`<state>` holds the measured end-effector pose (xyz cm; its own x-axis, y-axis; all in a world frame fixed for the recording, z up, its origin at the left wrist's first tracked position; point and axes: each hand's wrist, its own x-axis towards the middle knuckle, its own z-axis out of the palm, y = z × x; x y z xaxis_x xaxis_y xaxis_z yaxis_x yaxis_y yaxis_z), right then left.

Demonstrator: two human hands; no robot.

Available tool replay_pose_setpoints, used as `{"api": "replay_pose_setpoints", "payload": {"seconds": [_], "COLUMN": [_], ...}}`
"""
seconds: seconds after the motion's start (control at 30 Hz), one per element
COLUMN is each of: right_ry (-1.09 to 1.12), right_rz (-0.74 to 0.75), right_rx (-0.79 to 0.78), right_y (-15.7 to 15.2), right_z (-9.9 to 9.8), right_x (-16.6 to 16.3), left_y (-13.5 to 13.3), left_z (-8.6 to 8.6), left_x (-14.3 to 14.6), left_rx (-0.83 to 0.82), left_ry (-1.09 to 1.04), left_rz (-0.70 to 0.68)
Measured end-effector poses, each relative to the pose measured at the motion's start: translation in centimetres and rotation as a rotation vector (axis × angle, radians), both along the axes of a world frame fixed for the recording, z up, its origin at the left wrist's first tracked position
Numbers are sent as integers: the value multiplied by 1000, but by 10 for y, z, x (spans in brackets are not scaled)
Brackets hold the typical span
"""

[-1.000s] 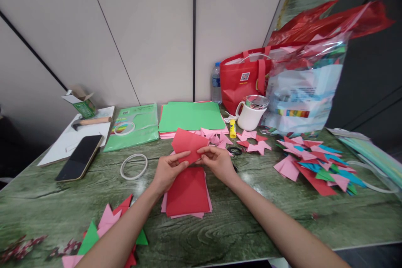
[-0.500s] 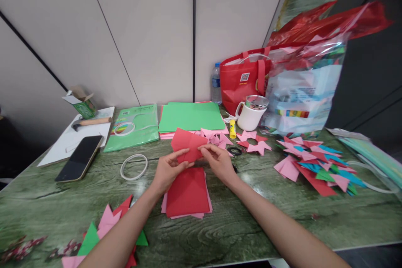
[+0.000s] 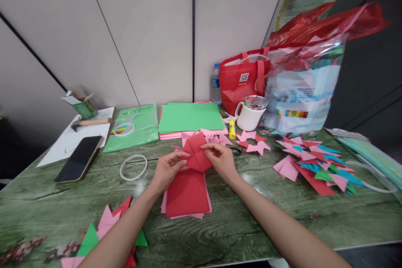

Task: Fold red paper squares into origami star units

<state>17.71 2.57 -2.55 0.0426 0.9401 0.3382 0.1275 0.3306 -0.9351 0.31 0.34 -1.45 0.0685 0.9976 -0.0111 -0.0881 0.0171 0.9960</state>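
Observation:
A creased red sheet of paper (image 3: 197, 153) is held up between both hands, above the table. My left hand (image 3: 168, 169) pinches its lower left edge. On the opposite side, my right hand (image 3: 221, 161) grips the upper right edge between thumb and fingers. Just below lies a stack of red and pink paper squares (image 3: 187, 194), its red sheet on top. Behind the held paper are folded pink pieces (image 3: 216, 137), partly covered by it. Folded pink, red and green pieces (image 3: 106, 222) lie under my left forearm.
Green card sheets (image 3: 190, 117) lie at the back, beside a glue stick (image 3: 232, 129) and a white mug (image 3: 250, 114). Several folded pieces (image 3: 314, 161) are heaped at right. A phone (image 3: 80, 159), a hammer (image 3: 94, 122) and a tape roll (image 3: 133, 167) are at left.
The red paper has been turned and shifted slightly right between my hands, so its crossing creases now show. Both hands remain in nearly the same place.

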Motion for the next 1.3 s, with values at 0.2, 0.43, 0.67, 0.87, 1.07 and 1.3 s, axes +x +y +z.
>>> {"api": "replay_pose_setpoints", "payload": {"seconds": [0.2, 0.43, 0.67, 0.87, 1.07, 1.3], "right_ry": [9, 49, 119, 85, -126, -161], "right_rz": [-3, 42, 90, 267, 353, 314], "right_rx": [-10, -29, -19, -54, 54, 9], "right_y": [0, 1, -2, -9, -10, -10], "right_z": [0, -5, -10, -6, -4, -2], "right_x": [-1, -1, -8, -13, -10, -8], "left_y": [1, 2, 4, 8, 9, 4], "left_z": [-4, -5, -11, -10, -5, -3], "left_x": [0, 1, -1, -2, -3, -1], "left_rx": [-19, -20, 66, 37, 21, 47], "left_ry": [-7, -69, -142, -252, -302, -232], "left_rz": [-8, 78, 70, 192, 232, 80]}}
